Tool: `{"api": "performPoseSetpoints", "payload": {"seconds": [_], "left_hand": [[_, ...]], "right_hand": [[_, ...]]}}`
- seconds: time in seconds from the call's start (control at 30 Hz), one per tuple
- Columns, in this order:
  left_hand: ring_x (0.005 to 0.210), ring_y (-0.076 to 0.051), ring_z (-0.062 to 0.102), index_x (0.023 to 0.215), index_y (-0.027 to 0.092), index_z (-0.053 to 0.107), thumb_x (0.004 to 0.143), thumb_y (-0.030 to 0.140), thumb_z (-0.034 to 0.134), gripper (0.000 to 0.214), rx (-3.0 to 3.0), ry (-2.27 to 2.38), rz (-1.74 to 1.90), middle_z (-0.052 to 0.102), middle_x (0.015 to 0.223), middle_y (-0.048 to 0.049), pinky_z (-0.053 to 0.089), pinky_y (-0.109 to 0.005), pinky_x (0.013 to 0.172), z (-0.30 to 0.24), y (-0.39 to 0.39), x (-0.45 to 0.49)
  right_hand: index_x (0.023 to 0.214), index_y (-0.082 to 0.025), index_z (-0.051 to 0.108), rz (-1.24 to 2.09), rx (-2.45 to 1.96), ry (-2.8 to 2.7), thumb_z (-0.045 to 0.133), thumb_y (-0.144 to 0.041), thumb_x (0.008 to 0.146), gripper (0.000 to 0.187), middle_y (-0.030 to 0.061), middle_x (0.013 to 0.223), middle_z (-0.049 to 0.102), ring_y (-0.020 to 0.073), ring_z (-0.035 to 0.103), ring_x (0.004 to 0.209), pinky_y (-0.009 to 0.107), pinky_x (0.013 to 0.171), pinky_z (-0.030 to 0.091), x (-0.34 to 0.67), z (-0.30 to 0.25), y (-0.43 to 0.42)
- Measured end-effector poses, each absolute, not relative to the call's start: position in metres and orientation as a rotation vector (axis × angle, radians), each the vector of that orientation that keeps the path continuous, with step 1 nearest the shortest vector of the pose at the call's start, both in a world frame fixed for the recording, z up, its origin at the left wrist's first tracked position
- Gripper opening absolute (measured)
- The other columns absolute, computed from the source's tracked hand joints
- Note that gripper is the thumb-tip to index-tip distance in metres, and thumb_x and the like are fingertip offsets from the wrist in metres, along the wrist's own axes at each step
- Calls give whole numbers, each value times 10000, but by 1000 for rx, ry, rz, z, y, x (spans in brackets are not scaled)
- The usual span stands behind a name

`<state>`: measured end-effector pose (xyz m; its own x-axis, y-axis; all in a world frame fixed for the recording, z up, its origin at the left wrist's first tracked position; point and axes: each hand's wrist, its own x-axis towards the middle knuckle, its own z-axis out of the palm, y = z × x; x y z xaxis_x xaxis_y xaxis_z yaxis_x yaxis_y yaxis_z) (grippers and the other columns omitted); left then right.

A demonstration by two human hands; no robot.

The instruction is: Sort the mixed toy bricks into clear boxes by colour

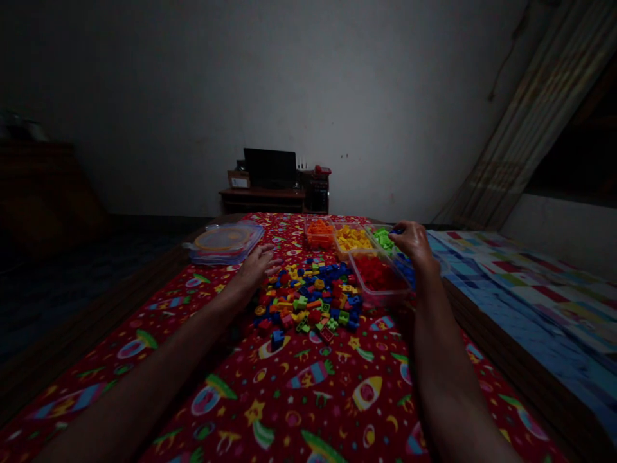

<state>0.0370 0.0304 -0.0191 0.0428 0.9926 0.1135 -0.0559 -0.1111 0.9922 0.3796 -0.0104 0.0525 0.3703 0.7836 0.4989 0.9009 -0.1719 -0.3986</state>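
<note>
A heap of small plastic bricks (313,296) in mixed colours lies on a red patterned cloth (299,392). My left hand (255,265) rests at the heap's left edge, fingers stretched towards the bricks, holding nothing I can see. My right hand (412,243) hovers over the clear tubs at the back right, fingers pinched on a small blue brick (396,230). The tubs hold sorted bricks: red (378,273), orange (319,233), yellow (353,239), green (383,238), and a blue one (406,270) mostly hidden behind my right wrist.
A stack of clear lids (224,243) sits left of the heap. A blue-and-white patterned sheet (520,289) covers the surface to the right. A low wooden stand with a dark screen (270,170) is against the far wall. The room is dim.
</note>
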Motion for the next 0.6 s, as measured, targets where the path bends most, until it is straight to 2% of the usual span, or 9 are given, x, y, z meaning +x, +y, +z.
{"api": "performPoseSetpoints", "payload": {"seconds": [0.17,0.3,0.43,0.6], "left_hand": [[956,-208,631,1056,169,533,750,306,545,336,1464,1152,1238,582,1123,-108,518,-379,856,-18,25,33],[1047,-257,580,1062,170,571,768,350,475,357,1965,1332,1179,600,1132,-95,478,-432,908,-16,30,22],[1157,-261,499,1064,166,594,796,362,424,373,2428,1448,1090,582,1180,-102,360,-431,1034,-26,42,9],[1204,-251,468,1193,125,532,872,421,253,518,2389,1594,835,561,1239,-132,346,-409,1040,-61,62,-8]], "right_hand": [[982,-102,691,-241,-2229,-1305,556,-180,727,298,174,986,668,265,598,975,337,839,442,415,35,-16],[1042,-97,672,-285,-2150,-1284,508,-209,778,330,176,1071,648,259,569,1054,337,898,419,412,39,-17],[1011,-107,694,-307,-1938,-1401,464,-225,810,327,151,983,686,231,621,944,312,860,432,382,58,-13],[993,-134,697,-80,-1685,-1795,471,-203,825,290,102,919,705,164,640,828,248,769,450,315,58,-2]]}}
